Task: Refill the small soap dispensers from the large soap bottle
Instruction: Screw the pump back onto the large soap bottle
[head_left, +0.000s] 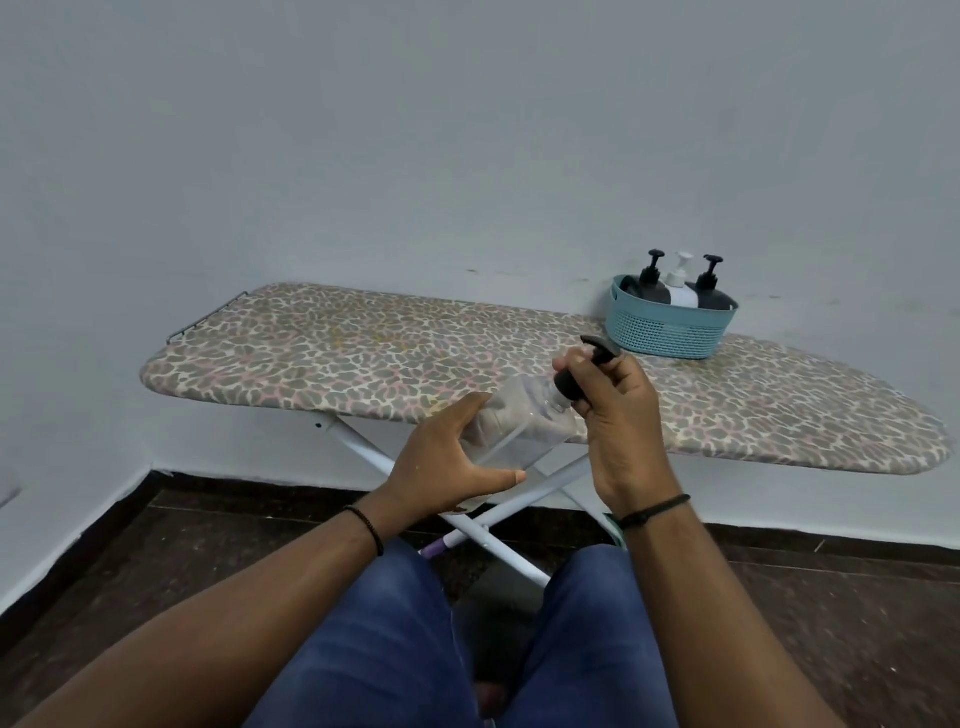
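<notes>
My left hand grips the body of a clear plastic bottle, held tilted in the air in front of the ironing board, neck pointing up and right. My right hand curls round the bottle's black pump cap; the black pump nozzle sticks out above my fingers. The bottle looks nearly see-through; its level is unclear. At the board's far right a teal basket holds three small pump dispensers: two black ones with a white one between them.
The ironing board with a leopard-print cover stands on crossed white legs against a pale wall. Dark floor lies below. My knees in blue jeans sit close under the board's near edge.
</notes>
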